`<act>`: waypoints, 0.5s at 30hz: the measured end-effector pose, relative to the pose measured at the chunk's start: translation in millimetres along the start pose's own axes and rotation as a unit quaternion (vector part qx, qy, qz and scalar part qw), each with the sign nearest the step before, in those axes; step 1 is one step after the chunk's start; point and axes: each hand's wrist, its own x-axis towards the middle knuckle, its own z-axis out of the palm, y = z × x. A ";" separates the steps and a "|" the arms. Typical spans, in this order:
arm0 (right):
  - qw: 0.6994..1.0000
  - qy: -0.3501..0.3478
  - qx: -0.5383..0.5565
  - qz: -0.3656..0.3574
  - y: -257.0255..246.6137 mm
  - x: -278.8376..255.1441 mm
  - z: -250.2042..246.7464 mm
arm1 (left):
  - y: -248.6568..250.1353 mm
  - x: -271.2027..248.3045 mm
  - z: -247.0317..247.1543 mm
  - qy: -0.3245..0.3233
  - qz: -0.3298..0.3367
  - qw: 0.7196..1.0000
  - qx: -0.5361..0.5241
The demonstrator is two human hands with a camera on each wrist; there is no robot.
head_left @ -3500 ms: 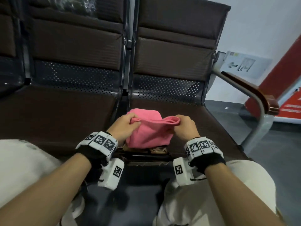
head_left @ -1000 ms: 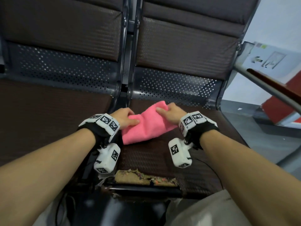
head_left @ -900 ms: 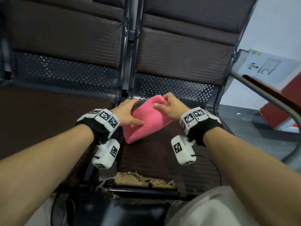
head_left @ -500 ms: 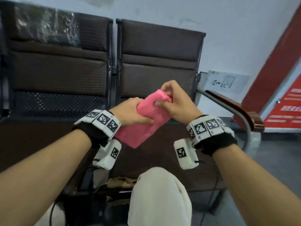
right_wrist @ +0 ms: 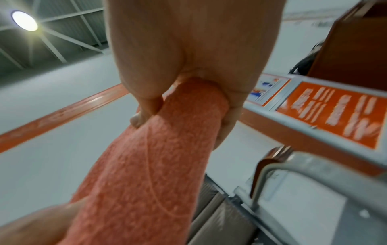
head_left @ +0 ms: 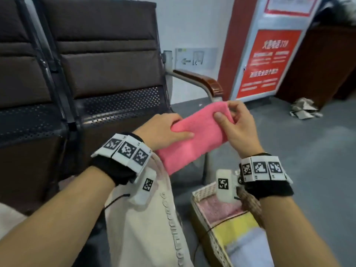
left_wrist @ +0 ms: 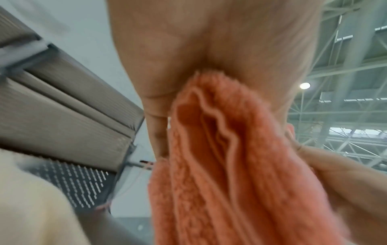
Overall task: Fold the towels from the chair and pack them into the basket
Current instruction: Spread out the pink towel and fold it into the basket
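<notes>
Up behind and to the left stands the row of dark brown chairs [head_left: 107, 60], its end armrest [head_left: 202, 81] beside a red sign stand [head_left: 269, 60] on the grey floor. Lower down, the white woven basket [head_left: 202, 191] sits on the floor by the person's pale trouser leg [head_left: 146, 228], with folded pink, yellow and pale blue towels packed inside. Between them, in the air above the basket, the folded pink towel [head_left: 196, 139] is gripped at its near end by the left hand [head_left: 163, 130], thumb on top, and pinched at its far end by the right hand [head_left: 238, 126].
</notes>
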 end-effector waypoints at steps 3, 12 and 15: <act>0.997 0.035 -0.044 0.056 26.7 -25.3 -54.4 | 22.2 21.6 54.0 -0.125 0.006 0.992 -0.030; 0.957 0.108 -0.128 0.235 108.9 -142.3 -172.3 | 53.9 54.3 227.6 -0.345 0.034 0.937 0.036; 0.943 0.105 -0.142 0.284 130.3 -178.2 -191.2 | 53.8 55.4 270.5 -0.325 0.075 0.942 0.040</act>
